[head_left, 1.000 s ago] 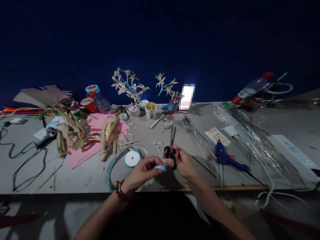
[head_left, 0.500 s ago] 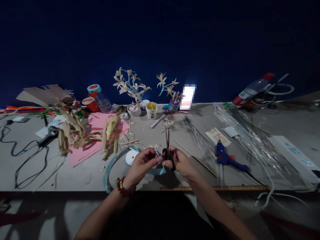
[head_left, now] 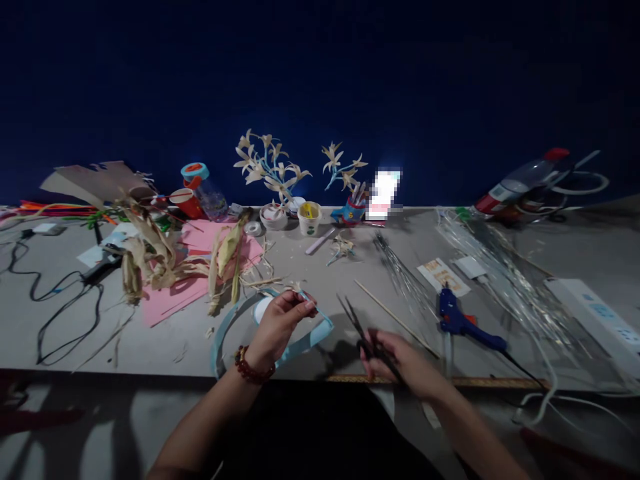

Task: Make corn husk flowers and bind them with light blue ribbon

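My left hand (head_left: 275,327), with a beaded bracelet at its wrist, is closed in a pinch on a thin blue-wrapped stem (head_left: 324,316). Pale petal-like bits show at the stem's upper end, partly hidden by the fingers. Light blue ribbon (head_left: 305,341) curves below and around this hand, and a white spool (head_left: 261,309) is partly covered by it. To the right, near the table's front edge, my right hand (head_left: 395,353) grips black scissors (head_left: 356,320). Their blades point up and left, slightly parted, and the hand is a little blurred.
Dried husks (head_left: 160,250) lie on pink paper (head_left: 175,300) at left. Husk-flower sprays (head_left: 273,167) stand behind, near a white cup (head_left: 309,220). A blue glue gun (head_left: 465,323), a thin stick (head_left: 395,317), wires (head_left: 400,267) and a power strip (head_left: 595,313) lie at right.
My right hand has drawn away to the right and down with the scissors, whose blades now tilt left. My left hand still pinches the stem, slightly raised. The view has shifted slightly.
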Demonstrator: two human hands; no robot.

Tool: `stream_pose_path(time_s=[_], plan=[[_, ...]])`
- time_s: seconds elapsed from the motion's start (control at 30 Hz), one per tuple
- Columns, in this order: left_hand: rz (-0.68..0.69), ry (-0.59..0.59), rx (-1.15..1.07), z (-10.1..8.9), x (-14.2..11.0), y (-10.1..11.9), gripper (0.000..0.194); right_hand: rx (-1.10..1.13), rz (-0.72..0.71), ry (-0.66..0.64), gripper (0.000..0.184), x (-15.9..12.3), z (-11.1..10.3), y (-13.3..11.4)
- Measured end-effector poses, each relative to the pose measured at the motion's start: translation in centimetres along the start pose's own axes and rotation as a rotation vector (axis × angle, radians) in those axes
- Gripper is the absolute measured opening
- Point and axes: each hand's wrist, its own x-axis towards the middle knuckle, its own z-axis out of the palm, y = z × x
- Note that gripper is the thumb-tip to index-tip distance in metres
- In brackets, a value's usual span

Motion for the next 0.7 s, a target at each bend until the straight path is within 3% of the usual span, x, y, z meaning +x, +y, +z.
stream_pose_path(time_s=[0.1,0.2,0.47,0.7], plan=[[0.012,-0.008,-0.021,0.2,0.2,-0.1,0.032,-0.08,0.057,-0.128,0.043,-2.2,-0.6,0.9],[0.014,-0.027,-0.015,0.5,0.4,-0.7,0.031,-0.109,0.075,-0.169,0.043,-2.9,-0.3,1.1],[-0.027,-0.049,0.051,0.4,1.1,-1.8,0.039,-0.126,0.122,-0.169,0.043,-2.1,0.8,1.1],[-0.09,-0.064,0.171,-1.4,2.5,-1.8,0.04,-0.206,0.157,-0.043,0.04,-2.5,-1.1,2.1]])
